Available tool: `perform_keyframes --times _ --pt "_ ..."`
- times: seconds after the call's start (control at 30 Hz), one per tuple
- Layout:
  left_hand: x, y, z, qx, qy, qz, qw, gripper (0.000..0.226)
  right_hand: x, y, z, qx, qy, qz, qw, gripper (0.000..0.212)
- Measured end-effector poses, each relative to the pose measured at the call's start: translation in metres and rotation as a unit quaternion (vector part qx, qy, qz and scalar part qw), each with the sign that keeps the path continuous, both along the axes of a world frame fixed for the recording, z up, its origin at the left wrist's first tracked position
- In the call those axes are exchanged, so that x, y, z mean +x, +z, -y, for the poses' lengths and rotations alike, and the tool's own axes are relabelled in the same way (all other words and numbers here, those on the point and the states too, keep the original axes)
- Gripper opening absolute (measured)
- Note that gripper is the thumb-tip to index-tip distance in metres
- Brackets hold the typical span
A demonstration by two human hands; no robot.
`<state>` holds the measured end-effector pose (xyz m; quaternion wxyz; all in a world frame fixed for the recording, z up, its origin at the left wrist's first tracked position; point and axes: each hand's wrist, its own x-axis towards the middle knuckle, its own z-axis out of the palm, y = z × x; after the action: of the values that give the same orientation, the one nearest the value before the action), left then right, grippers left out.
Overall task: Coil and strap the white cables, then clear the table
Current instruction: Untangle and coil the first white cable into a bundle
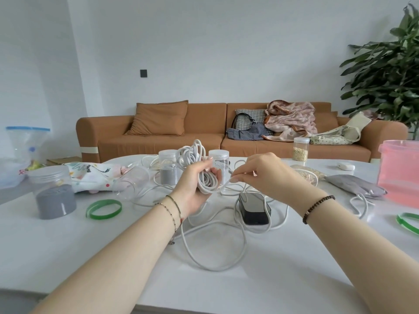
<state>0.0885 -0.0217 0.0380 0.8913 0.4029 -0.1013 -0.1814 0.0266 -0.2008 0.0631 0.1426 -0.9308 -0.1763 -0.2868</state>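
- Head view: the thin white round cable looks light, limp and springy. I judge its gathered coil [196, 159] is best gripped across all loops, as the left hand [192, 189] does, fingers curled round it.
- The right hand [260, 173], just beside, pinches the running strand. The loose slack [215, 267] sprawls on the white table [68, 257] below both hands, round a glossy black box [254, 207].

the pink tub [400, 173] and a green strap [408, 220] run off the right edge. the coil [207, 181] hides much of the left fingers [204, 165] and part of a jar [218, 156] behind it. both forearms [118, 257] leave the bottom edge.
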Motion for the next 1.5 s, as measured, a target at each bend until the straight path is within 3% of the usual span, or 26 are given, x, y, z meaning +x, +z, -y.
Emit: perform_keyframes --times 0.13,0.27,0.47,0.53,0.6,0.73,0.8,0.9,1.1,1.27,1.5 --pt "-0.008 -0.002 0.004 0.027 -0.042 0.019 0.999 0.013 -0.004 0.007 -0.004 -0.042 -0.092 0.084 0.991 0.022" --pt "-0.011 -0.002 0.004 0.029 -0.057 0.018 0.998 0.013 -0.005 0.005 -0.01 -0.06 -0.102 0.122 0.985 0.028" --pt "-0.016 -0.009 0.008 0.103 -0.123 0.047 0.986 0.024 -0.007 0.006 -0.009 -0.079 -0.18 0.112 0.974 0.058" --pt "-0.017 -0.01 0.01 0.153 -0.109 0.057 0.981 0.032 -0.006 0.007 -0.007 -0.067 -0.201 0.095 0.973 0.063" --pt "-0.016 -0.011 0.011 0.166 -0.108 0.059 0.978 0.025 -0.005 0.006 -0.004 -0.047 -0.199 0.075 0.976 0.064" --pt "-0.008 -0.017 0.012 0.156 -0.142 0.075 0.975 0.043 -0.004 0.004 -0.001 -0.022 -0.182 0.049 0.982 0.052" --pt "-0.006 -0.017 0.013 0.13 -0.136 0.081 0.979 0.039 -0.003 0.005 -0.002 0.011 -0.171 0.046 0.984 0.047" --pt "-0.002 -0.014 0.013 0.099 -0.047 0.103 0.989 0.013 0.0 0.004 0.001 0.064 -0.169 0.034 0.983 0.042" --pt "0.016 -0.006 0.0 -0.022 0.119 0.03 0.992 0.019 0.002 0.003 0.005 0.123 -0.143 -0.003 0.982 0.029" --pt "0.014 -0.009 0.006 -0.009 0.086 0.034 0.996 0.02 0.002 -0.002 -0.007 0.125 -0.124 -0.012 0.984 0.024" --pt "0.006 -0.008 0.006 0.063 0.042 0.095 0.993 0.017 0.003 0.002 -0.005 0.289 -0.05 0.072 0.953 0.023"
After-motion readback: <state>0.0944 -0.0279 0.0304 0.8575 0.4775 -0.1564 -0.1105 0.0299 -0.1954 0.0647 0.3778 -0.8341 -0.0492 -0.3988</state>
